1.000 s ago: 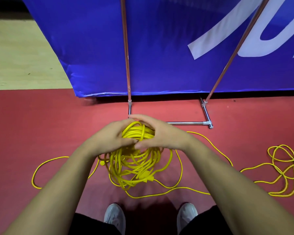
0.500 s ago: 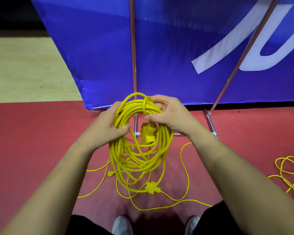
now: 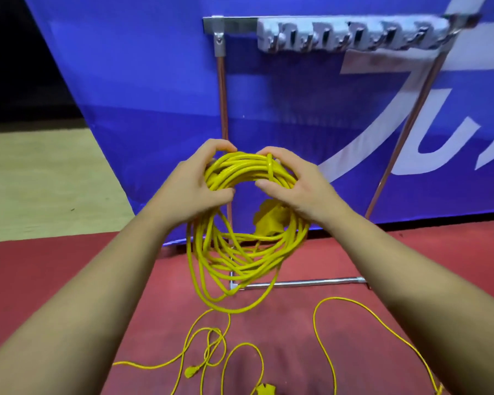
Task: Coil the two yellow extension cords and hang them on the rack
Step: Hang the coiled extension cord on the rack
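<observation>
A coiled yellow extension cord (image 3: 240,252) hangs in the air in front of me, its loops drooping toward the floor. My left hand (image 3: 191,189) grips the top left of the coil and my right hand (image 3: 294,189) grips the top right. A yellow socket block (image 3: 268,220) dangles inside the coil under my right hand. The grey hook rack (image 3: 351,35) is mounted high on a metal frame, above and to the right of the coil. A second yellow cord (image 3: 354,323) lies loose on the red floor below, with plugs (image 3: 190,372) near my feet.
The rack's frame has copper-coloured uprights (image 3: 222,104) and a chrome base bar (image 3: 303,283) on the red floor. A blue banner (image 3: 143,95) stands right behind the frame. Pale wooden floor (image 3: 40,181) lies to the left.
Both hands have lifted the coil from near the floor to chest height. My view has tilted upward, bringing the hook rack into sight.
</observation>
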A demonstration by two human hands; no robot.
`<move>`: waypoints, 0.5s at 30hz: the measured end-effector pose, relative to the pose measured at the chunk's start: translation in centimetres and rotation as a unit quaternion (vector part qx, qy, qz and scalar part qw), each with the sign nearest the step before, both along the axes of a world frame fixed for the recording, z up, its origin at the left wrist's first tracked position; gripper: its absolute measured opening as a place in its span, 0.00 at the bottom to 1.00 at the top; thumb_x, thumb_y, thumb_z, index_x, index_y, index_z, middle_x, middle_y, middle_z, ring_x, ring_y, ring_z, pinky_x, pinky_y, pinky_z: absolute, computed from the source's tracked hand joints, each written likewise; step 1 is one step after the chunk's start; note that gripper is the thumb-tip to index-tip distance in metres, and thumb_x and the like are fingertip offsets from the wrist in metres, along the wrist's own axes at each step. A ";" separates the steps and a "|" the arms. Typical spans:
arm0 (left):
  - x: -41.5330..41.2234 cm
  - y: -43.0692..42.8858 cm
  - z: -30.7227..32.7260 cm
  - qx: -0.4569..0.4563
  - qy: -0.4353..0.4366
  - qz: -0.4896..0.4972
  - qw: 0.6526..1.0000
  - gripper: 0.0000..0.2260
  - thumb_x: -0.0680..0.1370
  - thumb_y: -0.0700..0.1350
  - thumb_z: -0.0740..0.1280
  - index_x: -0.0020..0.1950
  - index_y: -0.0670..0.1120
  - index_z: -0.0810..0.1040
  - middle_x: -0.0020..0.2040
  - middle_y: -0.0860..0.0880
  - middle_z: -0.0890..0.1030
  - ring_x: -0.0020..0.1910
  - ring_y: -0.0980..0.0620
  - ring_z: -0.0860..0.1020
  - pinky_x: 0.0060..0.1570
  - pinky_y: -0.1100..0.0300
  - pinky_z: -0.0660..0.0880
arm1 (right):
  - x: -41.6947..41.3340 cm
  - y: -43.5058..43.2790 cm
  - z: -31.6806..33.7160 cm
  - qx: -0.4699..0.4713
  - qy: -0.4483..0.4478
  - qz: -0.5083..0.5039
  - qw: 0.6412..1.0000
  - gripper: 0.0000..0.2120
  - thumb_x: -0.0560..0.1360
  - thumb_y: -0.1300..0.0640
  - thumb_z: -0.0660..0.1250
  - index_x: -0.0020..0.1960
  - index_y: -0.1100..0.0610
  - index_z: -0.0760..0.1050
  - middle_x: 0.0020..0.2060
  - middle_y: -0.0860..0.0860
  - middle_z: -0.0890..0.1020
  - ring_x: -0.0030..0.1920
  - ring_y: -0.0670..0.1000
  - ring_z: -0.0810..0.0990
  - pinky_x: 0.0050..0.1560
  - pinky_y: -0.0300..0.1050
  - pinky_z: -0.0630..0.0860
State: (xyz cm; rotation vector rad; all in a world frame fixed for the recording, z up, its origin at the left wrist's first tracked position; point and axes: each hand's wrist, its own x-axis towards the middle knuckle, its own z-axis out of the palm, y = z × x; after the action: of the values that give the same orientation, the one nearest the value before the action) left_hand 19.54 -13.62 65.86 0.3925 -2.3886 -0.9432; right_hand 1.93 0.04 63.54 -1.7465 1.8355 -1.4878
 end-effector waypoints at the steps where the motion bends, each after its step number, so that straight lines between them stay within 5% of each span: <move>1: -0.7 -0.3 1.0 -0.017 0.000 -0.001 1.000 0.26 0.68 0.38 0.71 0.61 0.57 0.69 0.40 0.44 0.79 0.33 0.43 0.76 0.35 0.50 0.77 | -0.8 -0.4 0.8 -0.014 -0.002 -0.007 1.000 0.17 0.74 0.52 0.71 0.62 0.50 0.74 0.48 0.45 0.81 0.48 0.42 0.77 0.56 0.40 0.73; 8: -6.6 -3.6 7.0 -0.137 -0.038 0.007 0.990 0.26 0.68 0.39 0.70 0.60 0.57 0.66 0.36 0.46 0.78 0.27 0.53 0.71 0.28 0.64 0.70 | -8.0 -2.4 6.6 -0.027 0.047 0.001 0.999 0.19 0.73 0.62 0.73 0.62 0.54 0.75 0.45 0.47 0.80 0.41 0.41 0.75 0.48 0.33 0.72; 15: -14.2 -7.3 11.4 -0.231 -0.067 0.033 0.970 0.29 0.68 0.40 0.70 0.65 0.55 0.63 0.40 0.45 0.78 0.33 0.48 0.76 0.33 0.55 0.74 | -15.0 -6.0 10.6 -0.060 0.146 -0.065 0.985 0.20 0.72 0.62 0.72 0.62 0.54 0.75 0.44 0.46 0.78 0.40 0.39 0.74 0.46 0.33 0.71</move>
State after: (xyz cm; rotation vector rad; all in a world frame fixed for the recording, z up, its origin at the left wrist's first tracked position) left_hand 5.37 -20.94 77.23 0.3592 -2.6004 -0.3180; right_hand -13.12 -5.97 74.11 -2.0300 2.0740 -1.4836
